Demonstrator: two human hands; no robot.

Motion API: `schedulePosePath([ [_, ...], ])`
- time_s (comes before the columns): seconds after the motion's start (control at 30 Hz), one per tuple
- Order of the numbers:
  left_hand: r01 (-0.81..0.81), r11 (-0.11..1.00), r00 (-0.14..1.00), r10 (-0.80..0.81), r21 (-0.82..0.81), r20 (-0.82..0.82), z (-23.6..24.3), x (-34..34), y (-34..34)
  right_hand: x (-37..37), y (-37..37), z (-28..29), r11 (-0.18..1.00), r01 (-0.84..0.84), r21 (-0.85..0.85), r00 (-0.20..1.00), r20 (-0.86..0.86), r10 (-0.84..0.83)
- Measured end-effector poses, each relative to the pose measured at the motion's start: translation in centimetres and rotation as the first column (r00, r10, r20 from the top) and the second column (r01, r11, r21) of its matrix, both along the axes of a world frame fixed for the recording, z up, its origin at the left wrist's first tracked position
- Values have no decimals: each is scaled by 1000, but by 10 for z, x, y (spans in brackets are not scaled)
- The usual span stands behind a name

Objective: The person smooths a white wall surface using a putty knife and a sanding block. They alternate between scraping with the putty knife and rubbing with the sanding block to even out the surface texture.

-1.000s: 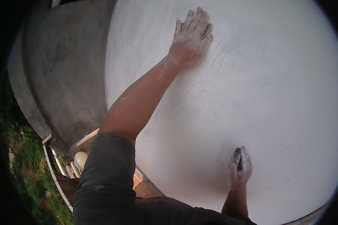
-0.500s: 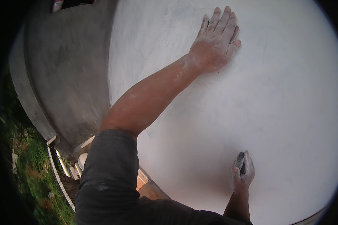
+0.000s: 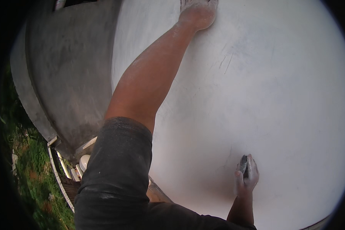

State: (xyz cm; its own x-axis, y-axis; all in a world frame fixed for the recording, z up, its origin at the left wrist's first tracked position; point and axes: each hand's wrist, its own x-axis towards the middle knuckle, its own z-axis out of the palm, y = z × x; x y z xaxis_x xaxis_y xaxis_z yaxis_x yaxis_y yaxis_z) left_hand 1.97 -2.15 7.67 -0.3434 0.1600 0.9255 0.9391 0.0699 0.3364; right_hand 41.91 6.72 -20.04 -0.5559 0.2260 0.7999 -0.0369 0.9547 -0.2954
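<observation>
My left hand is at the upper edge, flat against the white plastered wall, its fingers mostly cropped, so what lies beneath them is hidden. Lower right, my right hand is closed around a small dark grey object close to the wall's surface. Both hands are coated in pale powder. Fine dark scratches mark the wall between them.
A dark grey cement wall curves along the left, with a small opening at its top. Below are a pale rounded fixture, white pipes and a ledge. Green plants grow beyond the edge at lower left.
My left hand went slightly right, then moved up and left to the top edge, its fingers now mostly out of frame. My right hand stays low on the wall with the dark object.
</observation>
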Motion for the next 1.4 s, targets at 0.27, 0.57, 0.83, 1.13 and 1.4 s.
schedulePosePath([
  [0.27, 1, 999, 969, -11, -37, -247, -17, 16, 6, -2, 1, 4, 994, -96, -48, 995, -6, 96],
  [0.57, 1, 1000, 905, 11, 28, -425, -23, 27, 25, -2, 0, 7, 1000, -26, -8, 1000, 3, 26],
  [0.83, 26, 999, 887, -34, -23, -461, -47, 47, 25, -1, -2, 11, 993, 17, 115, 1000, 13, -19],
  [1.13, -23, 994, 915, -21, -106, -403, -78, 66, 19, -2, 1, 13, 1000, 0, 22, 1000, 3, 0],
  [1.4, 21, 1000, 982, -19, 10, -188, -85, 59, 27, 2, 1, 9, 992, 25, -127, 998, 56, -18],
])
